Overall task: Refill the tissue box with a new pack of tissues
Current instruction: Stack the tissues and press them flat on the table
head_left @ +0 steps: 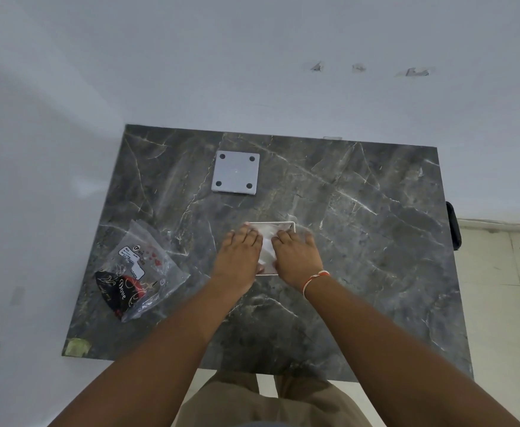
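Where both hands (266,252) press flat: tissues (267,245) underneath.

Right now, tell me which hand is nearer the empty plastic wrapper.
Left. The left hand presses on the tissue box on the side toward the empty plastic wrapper; the right hand is on the box's far side from it.

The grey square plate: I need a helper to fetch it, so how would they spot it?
On the dark marble table, look at the far side, beyond both hands. The grey square plate lies flat and alone there. Unlike the crumpled plastic wrapper on the left, it is plain with four dark corner holes.
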